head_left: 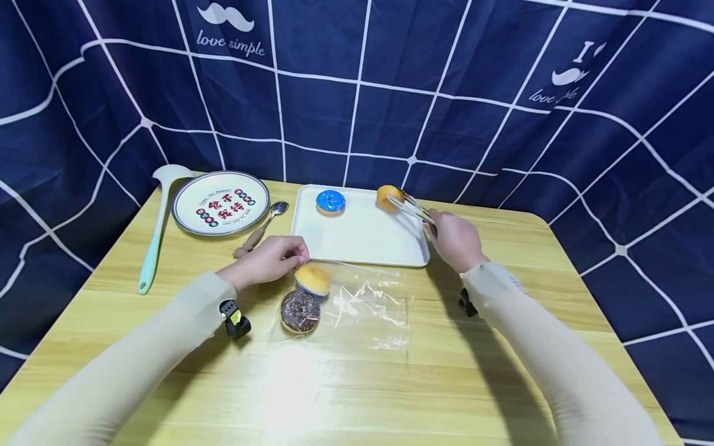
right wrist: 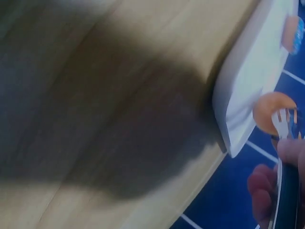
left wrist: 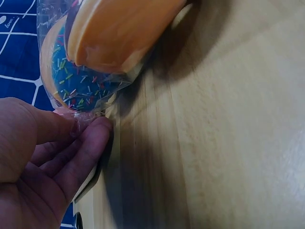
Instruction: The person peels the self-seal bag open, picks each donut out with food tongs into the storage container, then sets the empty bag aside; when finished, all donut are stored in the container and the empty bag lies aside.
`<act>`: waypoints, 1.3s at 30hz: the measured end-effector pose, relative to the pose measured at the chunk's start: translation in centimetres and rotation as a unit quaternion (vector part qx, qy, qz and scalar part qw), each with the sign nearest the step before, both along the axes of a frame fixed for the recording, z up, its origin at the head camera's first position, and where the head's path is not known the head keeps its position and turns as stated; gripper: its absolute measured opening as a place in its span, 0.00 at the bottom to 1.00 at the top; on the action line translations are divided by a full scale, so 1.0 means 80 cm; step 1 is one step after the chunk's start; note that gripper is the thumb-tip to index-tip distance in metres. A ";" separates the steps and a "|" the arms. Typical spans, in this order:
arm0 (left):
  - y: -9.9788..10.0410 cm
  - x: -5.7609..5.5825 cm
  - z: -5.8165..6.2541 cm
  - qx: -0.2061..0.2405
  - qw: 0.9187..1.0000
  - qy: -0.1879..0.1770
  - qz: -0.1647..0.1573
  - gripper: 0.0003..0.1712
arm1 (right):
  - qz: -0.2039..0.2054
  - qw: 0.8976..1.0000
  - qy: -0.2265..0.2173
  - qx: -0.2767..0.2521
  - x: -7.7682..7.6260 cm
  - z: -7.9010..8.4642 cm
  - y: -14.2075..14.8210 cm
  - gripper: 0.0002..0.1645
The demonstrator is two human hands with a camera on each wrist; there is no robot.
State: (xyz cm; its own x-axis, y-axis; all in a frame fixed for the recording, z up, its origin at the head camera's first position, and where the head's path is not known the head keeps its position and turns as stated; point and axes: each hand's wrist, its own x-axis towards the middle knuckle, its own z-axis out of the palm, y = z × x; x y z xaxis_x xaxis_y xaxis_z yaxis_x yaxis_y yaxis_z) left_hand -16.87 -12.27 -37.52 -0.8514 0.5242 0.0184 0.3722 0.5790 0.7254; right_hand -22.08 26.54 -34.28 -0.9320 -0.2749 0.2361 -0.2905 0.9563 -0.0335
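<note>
My left hand pinches the edge of a clear plastic bag between thumb and fingers. Inside the bag are a chocolate-topped donut and a blue-iced donut with its golden underside up; in the left wrist view the blue icing shows sprinkles. My right hand grips metal food tongs, whose fork-like tips are around another golden donut at the tray's back right. A blue donut lies on the white tray, back left.
Left of the tray a spoon lies beside a round plate with red lettering. Further left is a ladle with a mint handle. Behind the wooden table hangs a dark blue cloth with white lines.
</note>
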 end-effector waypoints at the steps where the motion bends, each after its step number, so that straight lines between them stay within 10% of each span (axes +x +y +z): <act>1: 0.000 0.000 0.000 0.000 1.000 0.000 -0.001 0.06 | -0.002 1.000 0.007 0.010 0.000 -0.001 -0.003 0.11; 39: 0.001 0.001 -0.002 0.006 1.000 0.008 -0.009 0.06 | 0.060 0.990 0.034 0.126 0.038 0.006 -0.015 0.13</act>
